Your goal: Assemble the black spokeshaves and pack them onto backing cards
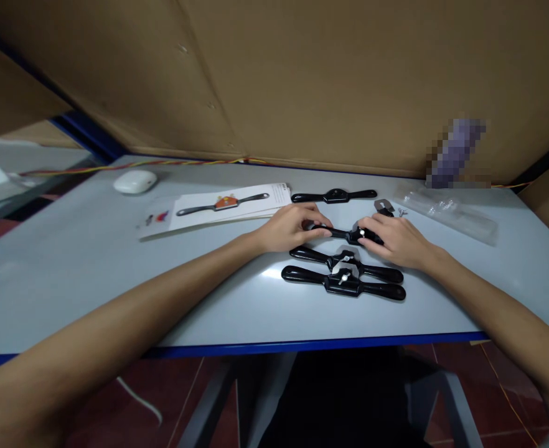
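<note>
My left hand [289, 228] grips the left handle of a black spokeshave [344, 234] lying on the grey table [69, 274]. My right hand [394, 239] covers its right handle and body. Two more black spokeshaves lie just in front, one [347, 263] close behind the other [343, 283], each with a silver thumbscrew. A fourth black spokeshave [333, 196] lies farther back. A small metal blade [383, 205] and a tiny screw [401, 213] rest beside my right hand.
An instruction sheet [228, 204] picturing a spokeshave lies at the left. A white rounded device [135, 182] sits at the back left. A clear plastic bag [447, 211] lies at the right. Cardboard walls [274, 81] stand behind; coloured wires [162, 163] run along the back edge.
</note>
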`<state>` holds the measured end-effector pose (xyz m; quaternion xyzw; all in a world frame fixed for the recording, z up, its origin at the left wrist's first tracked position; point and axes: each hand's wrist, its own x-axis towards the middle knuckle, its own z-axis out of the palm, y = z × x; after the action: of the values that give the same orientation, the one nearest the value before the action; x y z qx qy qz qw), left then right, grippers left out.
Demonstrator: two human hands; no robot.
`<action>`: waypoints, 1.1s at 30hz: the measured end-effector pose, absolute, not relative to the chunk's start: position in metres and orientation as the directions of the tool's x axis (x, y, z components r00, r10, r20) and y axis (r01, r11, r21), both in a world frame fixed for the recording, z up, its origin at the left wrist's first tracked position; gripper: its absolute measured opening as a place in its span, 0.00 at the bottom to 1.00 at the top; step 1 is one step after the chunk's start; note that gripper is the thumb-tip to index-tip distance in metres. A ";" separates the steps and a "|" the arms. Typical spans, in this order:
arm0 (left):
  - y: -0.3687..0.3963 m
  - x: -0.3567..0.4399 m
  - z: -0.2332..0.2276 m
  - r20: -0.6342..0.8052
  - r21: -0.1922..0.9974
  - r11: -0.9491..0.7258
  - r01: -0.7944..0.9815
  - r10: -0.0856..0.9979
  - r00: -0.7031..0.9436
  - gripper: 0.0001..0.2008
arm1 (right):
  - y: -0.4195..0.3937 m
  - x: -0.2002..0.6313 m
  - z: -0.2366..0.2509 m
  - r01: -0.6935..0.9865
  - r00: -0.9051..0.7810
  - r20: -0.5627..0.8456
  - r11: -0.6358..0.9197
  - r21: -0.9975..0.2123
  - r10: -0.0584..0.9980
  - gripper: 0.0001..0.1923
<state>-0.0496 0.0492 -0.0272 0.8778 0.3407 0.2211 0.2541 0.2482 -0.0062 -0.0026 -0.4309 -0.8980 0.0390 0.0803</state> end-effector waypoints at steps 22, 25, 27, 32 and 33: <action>0.048 -0.049 -0.025 0.194 0.603 -0.627 0.493 0.715 0.671 0.22 | -0.002 0.250 -0.011 0.764 -0.564 0.183 0.593 -0.254 0.805 0.18; 0.048 -0.049 -0.025 0.190 0.606 -0.627 0.491 0.712 0.676 0.23 | -0.003 0.248 -0.011 0.766 -0.545 0.199 0.580 -0.277 0.815 0.16; 0.049 -0.049 -0.025 0.190 0.607 -0.624 0.492 0.715 0.673 0.22 | -0.003 0.248 -0.010 0.766 -0.549 0.191 0.581 -0.274 0.814 0.16; 0.049 -0.049 -0.027 0.191 0.601 -0.625 0.499 0.718 0.669 0.22 | -0.003 0.250 -0.008 0.743 -0.584 0.182 0.611 -0.273 0.791 0.17; 0.049 -0.050 -0.027 0.191 0.600 -0.625 0.500 0.718 0.669 0.22 | -0.003 0.251 -0.008 0.739 -0.589 0.180 0.615 -0.274 0.788 0.17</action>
<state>-0.0496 0.0493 -0.0268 0.8763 0.3474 0.2114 0.2583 0.2508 -0.0033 -0.0081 -0.4303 -0.8873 0.0850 0.1426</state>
